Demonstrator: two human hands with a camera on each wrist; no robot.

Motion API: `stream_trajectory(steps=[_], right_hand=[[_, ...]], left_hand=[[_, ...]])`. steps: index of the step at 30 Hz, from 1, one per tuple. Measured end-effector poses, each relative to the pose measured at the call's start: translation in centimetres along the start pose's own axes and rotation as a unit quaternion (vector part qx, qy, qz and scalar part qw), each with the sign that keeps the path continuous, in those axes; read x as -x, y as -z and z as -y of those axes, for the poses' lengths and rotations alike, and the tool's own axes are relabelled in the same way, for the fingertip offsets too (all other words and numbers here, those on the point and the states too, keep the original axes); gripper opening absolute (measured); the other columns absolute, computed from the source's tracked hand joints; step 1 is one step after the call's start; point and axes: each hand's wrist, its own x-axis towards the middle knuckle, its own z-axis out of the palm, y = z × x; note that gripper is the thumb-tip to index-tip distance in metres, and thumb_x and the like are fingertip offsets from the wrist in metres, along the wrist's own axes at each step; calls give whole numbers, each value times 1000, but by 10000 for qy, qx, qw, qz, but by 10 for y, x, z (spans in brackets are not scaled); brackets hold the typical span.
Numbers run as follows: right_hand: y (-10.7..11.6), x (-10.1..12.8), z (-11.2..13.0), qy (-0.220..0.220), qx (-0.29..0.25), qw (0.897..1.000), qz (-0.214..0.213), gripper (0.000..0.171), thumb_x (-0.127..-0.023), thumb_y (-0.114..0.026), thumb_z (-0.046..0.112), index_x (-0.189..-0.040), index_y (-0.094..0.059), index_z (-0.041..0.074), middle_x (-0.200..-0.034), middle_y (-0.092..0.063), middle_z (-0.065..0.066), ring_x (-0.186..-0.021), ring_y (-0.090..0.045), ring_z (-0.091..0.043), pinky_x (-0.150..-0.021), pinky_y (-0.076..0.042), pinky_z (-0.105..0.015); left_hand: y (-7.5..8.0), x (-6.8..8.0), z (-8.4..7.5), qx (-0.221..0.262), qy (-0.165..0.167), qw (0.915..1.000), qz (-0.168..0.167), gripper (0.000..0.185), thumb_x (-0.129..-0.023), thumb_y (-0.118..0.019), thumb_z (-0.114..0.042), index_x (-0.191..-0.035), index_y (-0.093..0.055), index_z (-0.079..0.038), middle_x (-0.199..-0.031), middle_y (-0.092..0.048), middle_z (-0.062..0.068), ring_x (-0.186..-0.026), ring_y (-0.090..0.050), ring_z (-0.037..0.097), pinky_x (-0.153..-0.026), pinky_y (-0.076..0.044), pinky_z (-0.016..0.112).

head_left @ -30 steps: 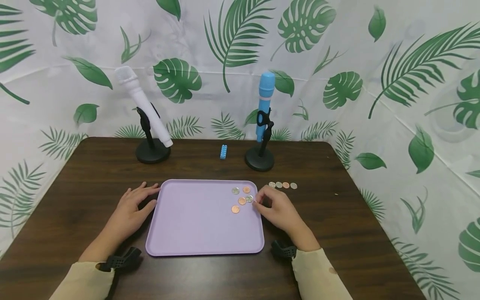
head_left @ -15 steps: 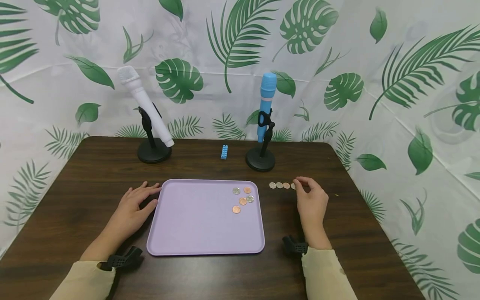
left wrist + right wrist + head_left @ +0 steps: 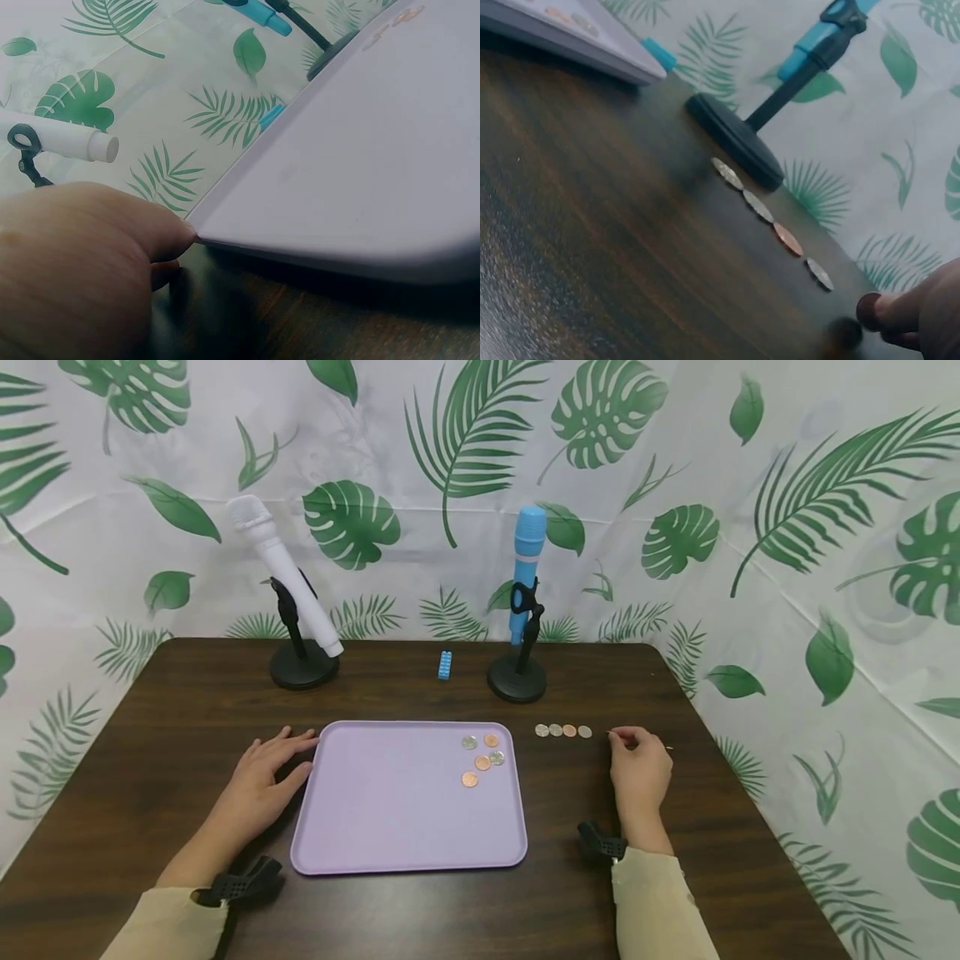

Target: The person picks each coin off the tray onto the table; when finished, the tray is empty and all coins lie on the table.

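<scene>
My right hand (image 3: 641, 768) pinches a dark copper coin (image 3: 868, 310) between thumb and fingertip, close over the table at the right end of a row. That row holds several coins, silver ones and a copper coin (image 3: 570, 731), lying nearly edge to edge with a small gap before the last silver coin (image 3: 819, 274). My left hand (image 3: 262, 785) rests on the table, fingers extended, its fingertips at the left rim of the lilac tray (image 3: 390, 802). Several loose coins lie in the tray's upper right, among them a silver coin (image 3: 469, 742) and a copper coin (image 3: 469, 779).
At the back left a white microphone (image 3: 288, 577) leans in a black stand (image 3: 303, 667). A blue microphone (image 3: 528, 543) stands in a second black stand (image 3: 517, 678) behind the row. Between them lies a small blue toy brick (image 3: 445, 665). A leaf-print cloth (image 3: 420, 468) hangs behind the table.
My right hand has moved from the tray's right edge, over the row, to just beyond its right end, pinching the coin. My left hand and the tray have stayed in place.
</scene>
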Motion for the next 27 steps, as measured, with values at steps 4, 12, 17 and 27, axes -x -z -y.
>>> stream_trajectory(steps=[4,12,17,27], right_hand=[[-2,-1,-1,-30,372,9985,398,16,-104,-75,21,-108,-84,8,-103,-81,-15,-90,-72,-36,-73,-53,-47],[-2,-1,1,63,638,9926,1031,19,-105,-71,18,-117,-83,10,-103,-68,-16,-89,-63,-34,-66,-47,-42],[-4,-2,1,105,723,9909,1129,20,-104,-71,19,-119,-82,13,-101,-65,-14,-87,-58,-30,-64,-42,-37],[-3,-1,4,28,789,9891,1245,23,-105,-70,21,-125,-79,13,-106,-63,-15,-91,-58,-32,-66,-43,-39]], left_hand=[[-1,1,2,13,12,10000,11,49,-112,-62,-32,-155,-59,-9,-169,-48,22,-165,-25,52,-135,-2,73],[0,-1,0,26,-70,10000,-22,48,-112,-62,-31,-155,-59,-8,-168,-49,22,-165,-26,52,-135,-2,73],[0,1,2,24,-4,10000,13,49,-112,-62,-32,-155,-59,-8,-169,-48,22,-165,-25,52,-135,-2,73],[0,-1,2,18,-51,10000,22,49,-112,-61,-31,-155,-58,-8,-169,-48,22,-165,-25,52,-135,-2,73]])
